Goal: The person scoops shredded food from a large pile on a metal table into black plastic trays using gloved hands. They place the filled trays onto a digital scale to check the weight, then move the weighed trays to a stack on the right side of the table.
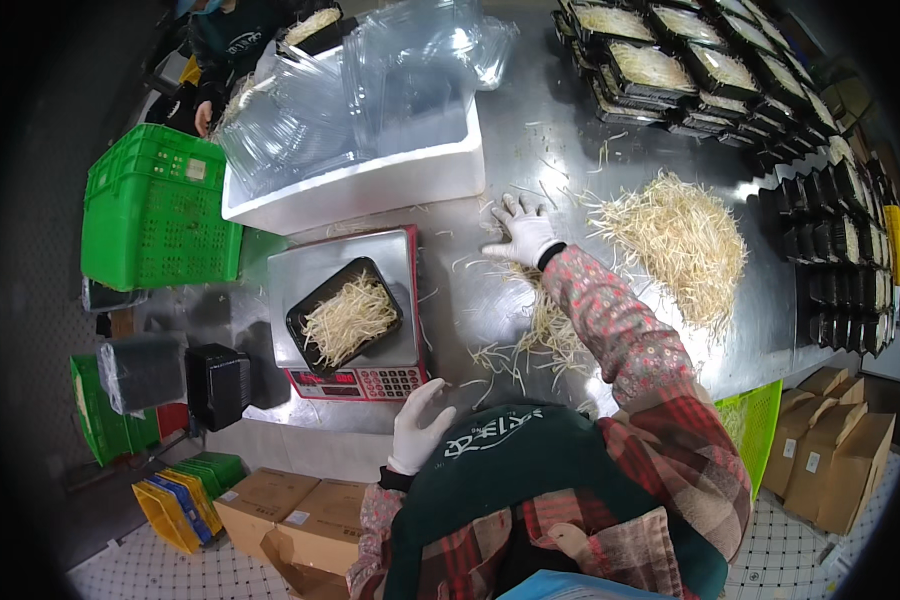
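My right hand (pixel 522 231), in a white glove, reaches over the steel table with its fingers spread and nothing in them. Loose bean sprouts (pixel 550 335) lie below it and under the forearm. To its right is a large heap of bean sprouts (pixel 682 250). My left hand (pixel 420 430), gloved too, hovers at the near table edge, fingers curved apart and empty. Just beyond it stands a red digital scale (pixel 410 280) with a metal pan. On the pan sits a black plastic tray (pixel 315 345), slightly turned, filled with bean sprouts (pixel 350 320).
A white foam box (pixel 370 185) of clear plastic lids (pixel 300 115) stands beyond the scale. Green crates (pixel 165 205) are at the left, near stacked empty black trays (pixel 220 385). Filled trays (pixel 660 70) are piled far right. Another person's hand (pixel 204 118) shows far left.
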A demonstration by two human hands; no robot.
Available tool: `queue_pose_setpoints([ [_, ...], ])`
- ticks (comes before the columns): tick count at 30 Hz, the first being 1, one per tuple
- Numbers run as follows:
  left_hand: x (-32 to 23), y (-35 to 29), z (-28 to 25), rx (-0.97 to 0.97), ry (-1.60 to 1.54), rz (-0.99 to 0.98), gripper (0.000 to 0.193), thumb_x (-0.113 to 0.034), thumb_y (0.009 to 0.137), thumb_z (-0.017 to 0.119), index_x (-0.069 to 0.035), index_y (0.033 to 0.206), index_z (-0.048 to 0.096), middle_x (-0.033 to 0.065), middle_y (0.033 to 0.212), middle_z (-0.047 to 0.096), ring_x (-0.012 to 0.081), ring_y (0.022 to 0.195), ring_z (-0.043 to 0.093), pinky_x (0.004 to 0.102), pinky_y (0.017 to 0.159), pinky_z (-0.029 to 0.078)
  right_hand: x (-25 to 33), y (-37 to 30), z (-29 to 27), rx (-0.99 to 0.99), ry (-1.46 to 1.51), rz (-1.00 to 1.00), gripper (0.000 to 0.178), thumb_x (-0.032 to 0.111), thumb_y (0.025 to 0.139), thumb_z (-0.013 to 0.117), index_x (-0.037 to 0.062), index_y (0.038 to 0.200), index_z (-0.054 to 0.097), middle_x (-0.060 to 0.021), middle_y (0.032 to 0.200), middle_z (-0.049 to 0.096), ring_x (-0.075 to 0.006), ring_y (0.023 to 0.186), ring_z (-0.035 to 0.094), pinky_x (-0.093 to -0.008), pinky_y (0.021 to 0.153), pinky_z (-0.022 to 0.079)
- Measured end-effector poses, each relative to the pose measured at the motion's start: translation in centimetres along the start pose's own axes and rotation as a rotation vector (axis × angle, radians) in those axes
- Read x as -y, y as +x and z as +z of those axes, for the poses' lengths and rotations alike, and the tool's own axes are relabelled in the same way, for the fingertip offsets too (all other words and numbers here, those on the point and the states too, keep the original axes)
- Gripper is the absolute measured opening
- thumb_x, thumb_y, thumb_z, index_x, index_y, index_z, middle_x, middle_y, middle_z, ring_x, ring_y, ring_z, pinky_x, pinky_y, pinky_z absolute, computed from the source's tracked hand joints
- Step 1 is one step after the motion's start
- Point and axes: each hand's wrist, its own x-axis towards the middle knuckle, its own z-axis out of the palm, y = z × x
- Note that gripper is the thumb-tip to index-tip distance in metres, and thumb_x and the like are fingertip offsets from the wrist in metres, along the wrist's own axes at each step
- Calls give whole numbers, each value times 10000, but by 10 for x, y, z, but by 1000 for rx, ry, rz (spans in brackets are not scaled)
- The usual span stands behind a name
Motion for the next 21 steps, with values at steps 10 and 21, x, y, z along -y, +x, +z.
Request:
queue_pose_setpoints([
  [10,27,30,38,145,135,141,475,-144,808,774,-22,1237,610,162,1257,605,304,1190,573,363,1020,450,-61,-203,44,-385,200,-244,236,235,819,715,172,1045,699,-45,1301,602,-270,1255,503,-452,1049,354],
  [21,56,66,93,430,647,447,920,-309,672,835,-101,1453,394,185,1516,334,388,1268,449,458,1014,425,-91,-364,70,-493,319,266,309,263,729,820,132,989,718,-126,1280,591,-348,1216,515,-436,1039,396],
])
